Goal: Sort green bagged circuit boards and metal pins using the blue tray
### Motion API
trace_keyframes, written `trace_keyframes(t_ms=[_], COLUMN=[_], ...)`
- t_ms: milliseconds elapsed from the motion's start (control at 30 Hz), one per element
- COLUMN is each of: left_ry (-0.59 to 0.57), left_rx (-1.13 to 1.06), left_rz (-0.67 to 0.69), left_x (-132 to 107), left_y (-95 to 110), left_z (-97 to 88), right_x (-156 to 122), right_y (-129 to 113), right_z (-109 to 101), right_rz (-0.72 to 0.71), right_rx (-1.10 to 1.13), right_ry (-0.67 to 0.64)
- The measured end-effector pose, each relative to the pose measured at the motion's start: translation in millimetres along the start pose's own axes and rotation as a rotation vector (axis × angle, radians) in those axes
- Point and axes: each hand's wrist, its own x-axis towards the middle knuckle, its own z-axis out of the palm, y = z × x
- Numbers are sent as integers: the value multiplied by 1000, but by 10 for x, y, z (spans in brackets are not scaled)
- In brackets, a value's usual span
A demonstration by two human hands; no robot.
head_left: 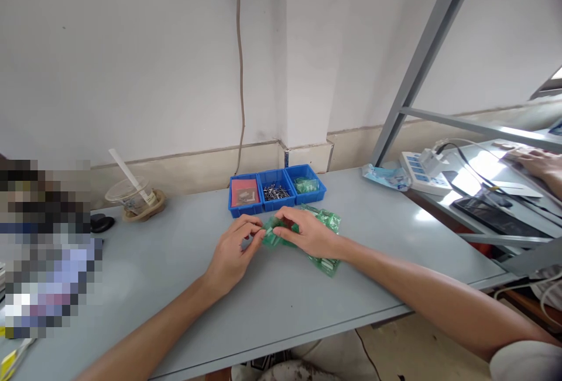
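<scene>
Both hands meet over the grey table (281, 299), just in front of three blue bins. My left hand (235, 249) pinches the left end of a small green plastic bag (273, 236). Fingers of my right hand (302, 232) are closed on the same bag from the right. Under my right hand lies a pile of more green bags (327, 264) with small white parts inside. The left blue bin (244, 194) holds a reddish packet, the middle bin (276, 192) holds several small metal pins, and the right bin (307, 185) holds a green bag.
A plastic cup with a straw (132, 194) stands at the left rear, beside a dark object (102, 223). A white power strip (424, 173) and another person's hand (538, 164) are on the bench at the right. A metal frame post (421, 59) rises there.
</scene>
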Motion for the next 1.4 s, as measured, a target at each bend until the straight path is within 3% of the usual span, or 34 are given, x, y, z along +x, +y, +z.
trace_keyframes(t_ms=[300,433,600,767,1033,1400], left_ry=[-40,-63,40,-10,39,-51], left_rx=[-65,-91,-187,-52,81,3], left_rz=[10,-47,-49,-3,27,-25], left_x=[1,-37,-52,-34,9,3], left_y=[6,-10,-55,-27,-37,5], left_z=[-6,22,58,27,-5,7], right_x=[7,-16,-35,-26,-22,0], right_y=[30,-11,-49,-26,-9,-3], right_z=[6,-6,-14,-11,9,1], right_rz=[-34,-21,25,0,-81,-35], right_rx=[18,111,161,136,16,-39], right_ry=[45,14,60,55,46,22])
